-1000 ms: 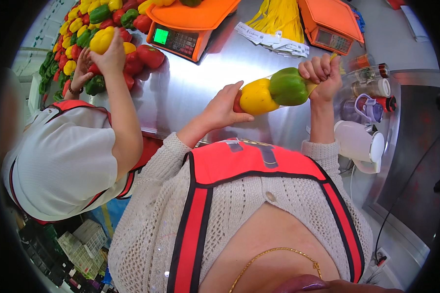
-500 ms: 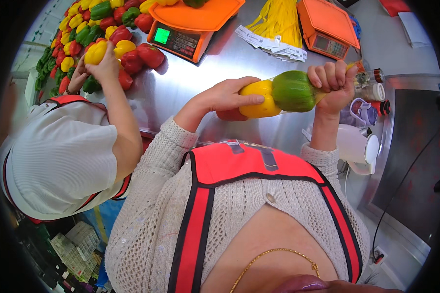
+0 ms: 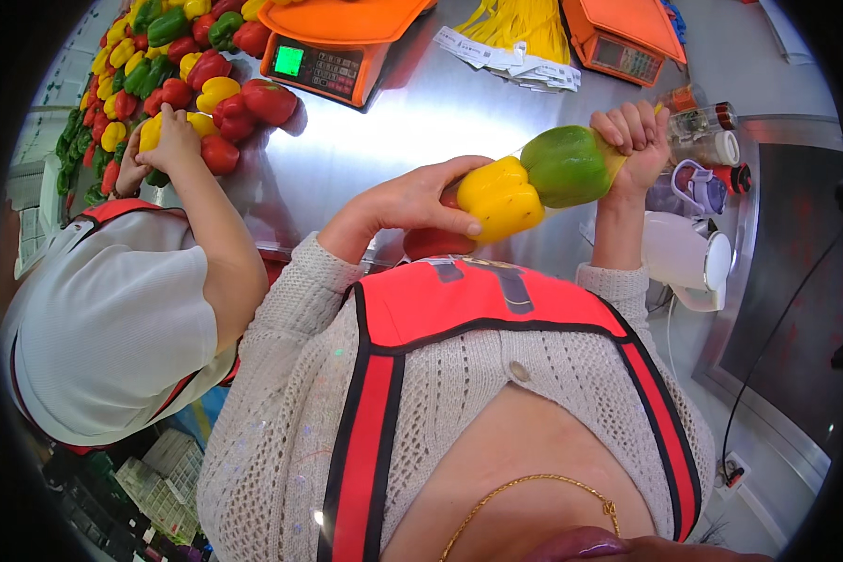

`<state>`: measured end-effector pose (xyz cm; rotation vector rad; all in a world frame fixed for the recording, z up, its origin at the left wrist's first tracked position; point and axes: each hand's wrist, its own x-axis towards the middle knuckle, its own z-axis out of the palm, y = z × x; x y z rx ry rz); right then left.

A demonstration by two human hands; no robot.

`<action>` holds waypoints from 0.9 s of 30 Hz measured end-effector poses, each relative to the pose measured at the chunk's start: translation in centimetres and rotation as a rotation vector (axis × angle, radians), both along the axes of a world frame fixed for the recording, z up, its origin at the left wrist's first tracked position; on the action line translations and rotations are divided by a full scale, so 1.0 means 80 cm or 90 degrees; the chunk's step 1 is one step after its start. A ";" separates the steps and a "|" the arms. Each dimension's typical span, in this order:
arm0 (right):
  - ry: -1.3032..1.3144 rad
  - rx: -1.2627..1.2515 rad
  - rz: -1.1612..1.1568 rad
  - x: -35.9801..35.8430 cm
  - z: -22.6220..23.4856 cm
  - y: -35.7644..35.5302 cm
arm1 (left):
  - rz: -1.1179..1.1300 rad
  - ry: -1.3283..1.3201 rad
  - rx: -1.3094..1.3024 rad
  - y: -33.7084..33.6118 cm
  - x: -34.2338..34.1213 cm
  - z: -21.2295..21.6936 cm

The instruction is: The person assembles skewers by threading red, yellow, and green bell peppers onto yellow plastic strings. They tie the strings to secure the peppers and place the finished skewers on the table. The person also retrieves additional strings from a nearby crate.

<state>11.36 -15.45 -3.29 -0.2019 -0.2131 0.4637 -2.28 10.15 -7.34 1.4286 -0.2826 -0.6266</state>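
My left hand (image 3: 420, 199) is closed around a yellow bell pepper (image 3: 501, 201), thumb on its near side. A green bell pepper (image 3: 562, 169) lies end to end with the yellow one, slightly higher and to the right. Thin see-through netting seems to cover them. Its gathered yellowish end disappears into my right hand (image 3: 639, 140), a closed fist beyond the green pepper. Below my left hand shows a red bell pepper (image 3: 437, 244); whether it is in the same netting I cannot tell. The peppers are held above the steel table (image 3: 365, 131).
At left a co-worker's hands (image 3: 170, 140) hold a yellow pepper beside a heap of mixed peppers (image 3: 150, 56). Two orange scales (image 3: 342, 23), yellow netting (image 3: 525, 28) and white labels (image 3: 506, 61) lie at the back. Jars (image 3: 707, 150), a purple-lidded bottle (image 3: 698, 192) and a pale kettle (image 3: 684, 258) stand right.
The yellow pepper has tipped down toward me with my left hand, so the row now slants up to the right. The view has shifted slightly. The co-worker's hands are lower with their yellow pepper.
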 end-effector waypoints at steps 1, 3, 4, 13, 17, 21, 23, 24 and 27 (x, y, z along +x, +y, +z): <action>0.007 0.008 0.000 0.002 -0.005 -0.001 | -0.004 -0.023 0.005 0.003 -0.001 0.000; 0.018 0.019 0.004 0.006 -0.014 -0.002 | -0.005 -0.017 0.000 0.006 -0.003 0.004; 0.024 0.024 0.007 0.007 -0.017 -0.002 | -0.006 -0.013 -0.002 0.007 -0.004 0.005; 0.030 -0.077 -0.028 0.011 -0.016 0.006 | 0.131 0.052 0.067 -0.013 -0.004 -0.001; -0.020 -0.086 -0.004 0.012 -0.021 0.014 | 0.147 0.104 0.069 -0.024 0.001 -0.007; 0.002 -0.044 0.004 0.014 -0.023 0.010 | 0.104 0.135 -0.047 -0.015 0.004 -0.013; 0.008 -0.031 0.004 0.017 -0.019 0.007 | 0.079 0.132 -0.077 -0.011 0.005 -0.014; 0.019 -0.029 0.002 0.019 -0.014 0.005 | 0.069 0.130 -0.089 -0.010 0.006 -0.013; 0.066 -0.037 -0.024 0.027 -0.017 -0.001 | 0.061 0.088 -0.098 -0.006 0.006 -0.023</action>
